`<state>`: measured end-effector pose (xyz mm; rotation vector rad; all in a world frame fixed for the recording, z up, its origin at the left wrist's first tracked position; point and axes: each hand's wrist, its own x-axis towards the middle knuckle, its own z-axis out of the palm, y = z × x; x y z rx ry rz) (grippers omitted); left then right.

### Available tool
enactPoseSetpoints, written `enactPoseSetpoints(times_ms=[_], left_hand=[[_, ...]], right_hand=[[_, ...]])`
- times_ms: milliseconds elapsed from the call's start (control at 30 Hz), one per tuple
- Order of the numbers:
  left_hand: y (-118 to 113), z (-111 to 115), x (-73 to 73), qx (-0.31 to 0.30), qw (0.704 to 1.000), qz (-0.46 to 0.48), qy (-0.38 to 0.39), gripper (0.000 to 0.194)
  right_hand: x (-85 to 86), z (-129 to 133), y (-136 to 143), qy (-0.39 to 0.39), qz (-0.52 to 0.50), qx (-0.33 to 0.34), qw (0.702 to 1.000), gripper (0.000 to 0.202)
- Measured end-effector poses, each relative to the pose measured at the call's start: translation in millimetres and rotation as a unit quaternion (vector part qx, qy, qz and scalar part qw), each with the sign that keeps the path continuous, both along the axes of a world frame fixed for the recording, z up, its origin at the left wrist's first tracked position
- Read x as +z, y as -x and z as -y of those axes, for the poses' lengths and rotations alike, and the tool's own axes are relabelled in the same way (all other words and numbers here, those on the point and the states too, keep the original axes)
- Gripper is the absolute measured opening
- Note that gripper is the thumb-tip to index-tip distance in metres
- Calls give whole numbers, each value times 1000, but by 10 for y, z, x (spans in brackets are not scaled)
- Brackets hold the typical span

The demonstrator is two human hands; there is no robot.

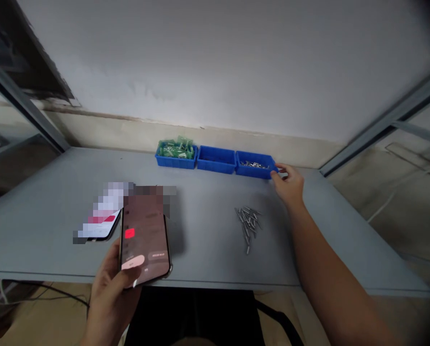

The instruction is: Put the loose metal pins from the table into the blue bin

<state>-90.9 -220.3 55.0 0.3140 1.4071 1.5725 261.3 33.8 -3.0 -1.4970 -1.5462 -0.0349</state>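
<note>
In my left hand [112, 283] is a smartphone [150, 245], held upright over the table's front edge with its lit screen facing me and my thumb on the lower screen. My right hand [289, 185] pinches the right end of a blue bin [256, 172], which holds small silvery metal parts [254, 165]. To its left stands a second blue bin [216, 166] with nothing visible inside, then a third blue bin [175, 162] full of green-and-clear plastic packets [177, 146]. A loose pile of slim metal pins [248, 221] lies on the table nearer me.
Another phone [105, 221], partly blurred out, lies on the grey table [208, 230] behind the held one. A wall backs the table, and metal frame posts [381, 127] rise at both sides. A black chair [196, 317] and cables [52, 288] show below the front edge.
</note>
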Motion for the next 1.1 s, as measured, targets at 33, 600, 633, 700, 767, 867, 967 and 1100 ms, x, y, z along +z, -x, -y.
enactPoseSetpoints(times_ms=[33,600,633,700,767,867,967,1100], left_hand=[[-1,8,3,2,1000,-7,-5,58],[110,-27,-215,-7,999,18,-37,84],[108,-28,-225,-5,999,20,-41,83],[96,-8,-230,1,999,19,-42,77],[74,27,-212,11,1000,4,-22,73],[41,60,-169,23,999,-24,9,71],[28,37,-159,8,1000,-22,-13,76],[26,-12,-196,-8,999,-9,-51,81]], right_hand=[[14,16,15,8,-7,5,1000,30],[376,366,474,467,219,335,788,19],[366,363,480,466,223,335,788,18],[348,356,485,460,226,334,791,16],[339,351,490,457,227,332,793,16],[343,352,501,456,232,326,795,18],[348,355,508,459,227,324,795,19],[341,357,508,460,219,327,796,16]])
